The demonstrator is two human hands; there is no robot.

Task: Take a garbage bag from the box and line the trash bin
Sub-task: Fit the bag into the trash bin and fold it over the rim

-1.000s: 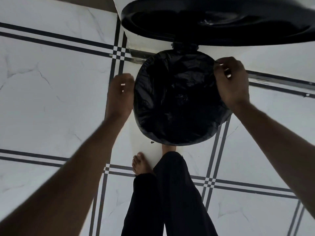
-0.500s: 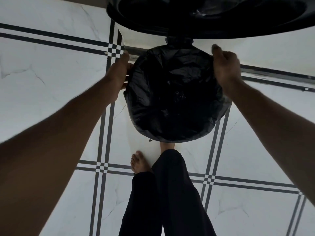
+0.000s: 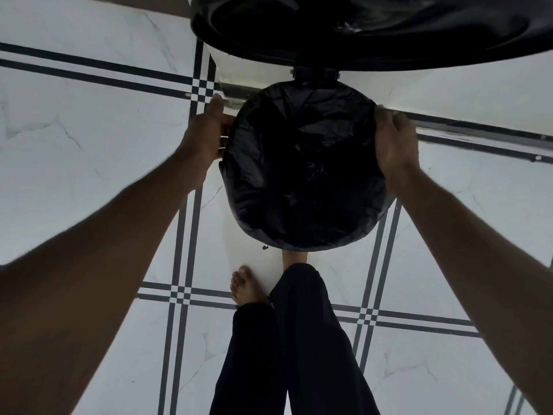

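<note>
A round trash bin stands on the floor in front of me, its mouth covered by a black garbage bag (image 3: 302, 175) whose edge is folded over the rim. The bin's black lid (image 3: 374, 28) stands raised at the top of the view. My left hand (image 3: 206, 133) grips the bag's edge at the bin's left rim. On the right rim, my right hand (image 3: 395, 139) curls over the bag's edge. No garbage bag box is in view.
The floor (image 3: 89, 145) is white marble tile with dark double stripes. My bare left foot (image 3: 247, 286) and dark trouser legs (image 3: 293, 348) stand just before the bin; the other foot is under its front edge. A small dark scrap (image 3: 264, 247) lies beside the bin.
Both hands have slid along the rim: the left went up to the bin's left side, the right came down from the back rim to the right side.
</note>
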